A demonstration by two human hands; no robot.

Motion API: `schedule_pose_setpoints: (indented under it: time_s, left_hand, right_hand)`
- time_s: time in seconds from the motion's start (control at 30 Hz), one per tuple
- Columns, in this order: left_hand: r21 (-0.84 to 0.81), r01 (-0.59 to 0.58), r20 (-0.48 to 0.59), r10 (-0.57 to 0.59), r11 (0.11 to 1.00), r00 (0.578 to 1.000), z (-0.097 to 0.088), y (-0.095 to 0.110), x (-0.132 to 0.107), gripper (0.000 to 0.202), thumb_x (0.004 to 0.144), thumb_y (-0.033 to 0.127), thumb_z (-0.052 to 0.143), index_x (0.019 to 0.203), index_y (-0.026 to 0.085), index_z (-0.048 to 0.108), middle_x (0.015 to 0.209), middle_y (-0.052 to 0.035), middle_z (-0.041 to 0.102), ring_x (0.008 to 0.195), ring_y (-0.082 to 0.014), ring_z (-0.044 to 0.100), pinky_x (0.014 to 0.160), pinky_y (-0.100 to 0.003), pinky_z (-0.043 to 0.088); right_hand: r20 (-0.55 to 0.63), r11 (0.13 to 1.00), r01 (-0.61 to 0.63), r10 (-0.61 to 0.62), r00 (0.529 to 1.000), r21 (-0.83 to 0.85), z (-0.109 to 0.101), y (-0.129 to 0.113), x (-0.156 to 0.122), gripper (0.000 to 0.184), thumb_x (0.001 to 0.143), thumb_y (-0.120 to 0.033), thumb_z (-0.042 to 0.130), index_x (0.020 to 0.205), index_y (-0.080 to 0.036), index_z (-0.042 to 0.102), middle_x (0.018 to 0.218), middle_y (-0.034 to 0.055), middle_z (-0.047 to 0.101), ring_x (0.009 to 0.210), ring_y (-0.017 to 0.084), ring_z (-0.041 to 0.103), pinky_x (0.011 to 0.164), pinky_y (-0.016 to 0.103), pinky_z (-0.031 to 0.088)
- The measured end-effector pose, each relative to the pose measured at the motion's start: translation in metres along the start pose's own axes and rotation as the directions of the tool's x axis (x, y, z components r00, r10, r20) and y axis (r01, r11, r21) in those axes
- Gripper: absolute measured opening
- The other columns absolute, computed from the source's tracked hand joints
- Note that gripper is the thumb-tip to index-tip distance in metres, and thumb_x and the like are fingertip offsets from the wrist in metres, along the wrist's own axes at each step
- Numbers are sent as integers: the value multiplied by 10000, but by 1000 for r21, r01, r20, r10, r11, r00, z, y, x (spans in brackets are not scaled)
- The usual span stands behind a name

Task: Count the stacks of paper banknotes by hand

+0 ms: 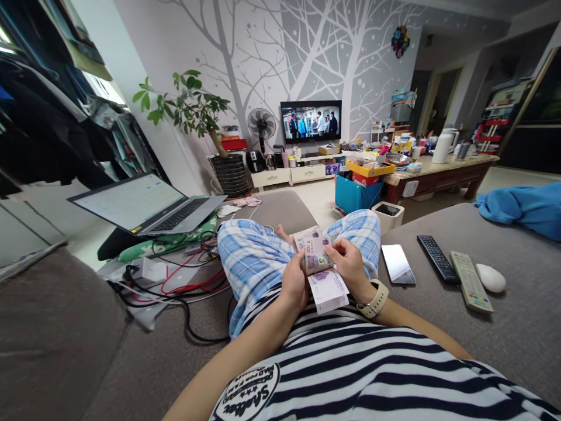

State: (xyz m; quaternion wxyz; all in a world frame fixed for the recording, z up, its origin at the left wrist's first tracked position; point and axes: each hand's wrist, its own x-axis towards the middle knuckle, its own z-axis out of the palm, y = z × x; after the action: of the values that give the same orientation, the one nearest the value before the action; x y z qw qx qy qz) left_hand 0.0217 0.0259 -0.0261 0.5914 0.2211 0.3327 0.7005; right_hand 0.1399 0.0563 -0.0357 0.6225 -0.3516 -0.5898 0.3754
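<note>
Over my lap, a bundle of purple-grey banknotes marked with a 5 is held between both hands. My left hand grips its left edge, the thumb on top. From the right, my right hand pinches the notes' edge between thumb and fingers; a pale watch is on that wrist. Below the bundle, more banknotes hang fanned out toward my striped shirt. The fingers under the notes are hidden. Blue checked trousers cover my crossed legs.
On the sofa at right lie a phone, a black remote, a beige remote and a white mouse. An open laptop stands at left, with tangled cables nearby. Beyond is a cluttered table.
</note>
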Motion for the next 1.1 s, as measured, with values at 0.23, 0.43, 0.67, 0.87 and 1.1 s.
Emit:
schedule_pose_setpoints:
  time_s: [0.23,0.43,0.67,0.87,1.1]
  left_hand:
    - [4,-1,-9,2,1000,1000,1,2,0,264,805,226,599,1021,104,688,983,-104,768,972,-261,718,897,-393,563]
    - [-3,17,-29,-17,1000,999,5,4,-2,255,823,225,559,1007,101,684,942,-102,771,984,-259,714,900,-385,556]
    - [54,12,10,-13,998,1000,4,4,-3,226,782,239,580,921,105,698,888,-101,772,992,-284,708,894,-401,553]
    - [43,-16,8,16,999,1000,2,2,0,250,732,210,593,939,110,691,917,-101,773,990,-278,710,897,-397,552]
    - [44,-14,35,12,999,999,2,4,-2,282,689,225,604,931,113,695,853,-93,772,961,-293,715,863,-401,559]
  right_hand:
    - [11,999,35,-35,999,14,0,-6,-3,265,823,-401,646,677,-203,548,612,-34,509,579,136,449,561,273,378]
    - [22,998,54,-55,998,23,0,-9,-3,267,834,-404,642,685,-201,555,616,-33,516,583,134,455,560,267,379]
    - [51,998,51,-53,997,40,0,-8,-3,244,842,-381,639,696,-198,572,620,-31,516,586,134,448,557,267,373]
    - [48,994,64,-69,996,90,0,-7,-4,240,850,-375,638,701,-197,573,625,-28,519,594,134,454,564,268,376]
    - [61,990,65,-73,995,127,0,-9,-7,198,849,-361,646,762,-188,608,657,-15,559,605,137,486,569,270,396]
